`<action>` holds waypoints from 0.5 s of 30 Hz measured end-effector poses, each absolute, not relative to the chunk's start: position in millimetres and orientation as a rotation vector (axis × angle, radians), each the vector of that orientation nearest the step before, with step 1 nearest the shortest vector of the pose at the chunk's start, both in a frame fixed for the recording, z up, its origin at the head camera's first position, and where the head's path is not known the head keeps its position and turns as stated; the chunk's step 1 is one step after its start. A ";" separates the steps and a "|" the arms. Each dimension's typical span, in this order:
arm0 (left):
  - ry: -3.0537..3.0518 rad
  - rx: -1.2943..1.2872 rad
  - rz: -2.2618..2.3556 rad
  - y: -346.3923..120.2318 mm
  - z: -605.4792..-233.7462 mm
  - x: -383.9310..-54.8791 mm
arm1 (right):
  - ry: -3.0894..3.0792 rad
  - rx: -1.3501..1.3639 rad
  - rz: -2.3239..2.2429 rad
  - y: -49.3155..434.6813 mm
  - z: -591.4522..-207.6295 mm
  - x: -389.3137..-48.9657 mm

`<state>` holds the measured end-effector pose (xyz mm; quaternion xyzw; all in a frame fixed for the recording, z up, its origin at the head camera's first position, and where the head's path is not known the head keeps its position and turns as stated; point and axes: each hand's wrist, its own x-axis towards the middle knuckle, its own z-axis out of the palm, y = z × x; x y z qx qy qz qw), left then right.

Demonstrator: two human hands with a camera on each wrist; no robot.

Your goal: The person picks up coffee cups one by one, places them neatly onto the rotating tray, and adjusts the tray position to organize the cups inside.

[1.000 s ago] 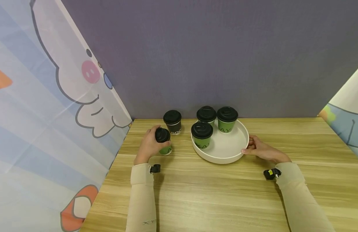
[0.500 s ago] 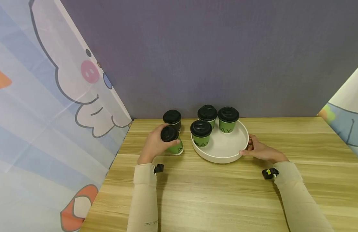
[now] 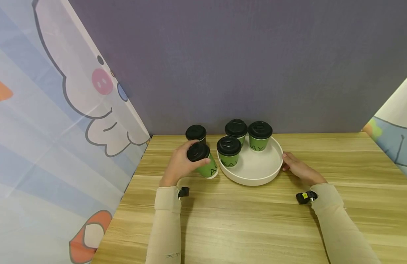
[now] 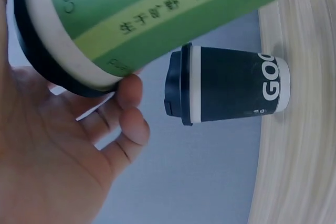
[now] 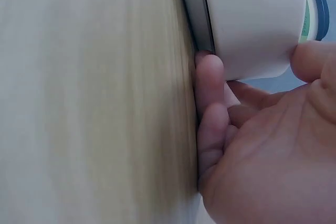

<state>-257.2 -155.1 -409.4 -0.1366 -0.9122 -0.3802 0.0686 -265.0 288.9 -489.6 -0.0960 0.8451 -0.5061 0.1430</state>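
Observation:
My left hand (image 3: 180, 165) grips a green paper coffee cup (image 3: 208, 168) around its black lid. The cup tilts, its base pointing right toward the round white tray (image 3: 259, 167). Behind it stands an upright black coffee cup (image 4: 233, 83) with white lettering, partly covered by the held cup in the head view. On the tray's left and back parts are three lidded green cups: a front one (image 3: 229, 159), a back one (image 3: 236, 128) and a right one (image 3: 258, 143). My right hand (image 3: 300, 170) holds the tray's right edge, thumb against the wall and fingertips at the bottom edge.
The wooden table (image 3: 243, 220) ends at a grey upright panel (image 3: 243, 66) close behind the cups. A cartoon-printed cloth (image 3: 41, 146) hangs along the left side, with another printed cloth (image 3: 392, 135) at the right.
My left hand has moved right with the green cup, tilting it and bringing it close to the tray's left rim. The right hand stays at the tray, its thumb shifting slightly up the rim.

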 end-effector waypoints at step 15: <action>-2.619 -0.510 -1.203 -141.5 -407.3 -254.0 | 2.302 -0.262 -1.492 296.2 -486.1 -265.2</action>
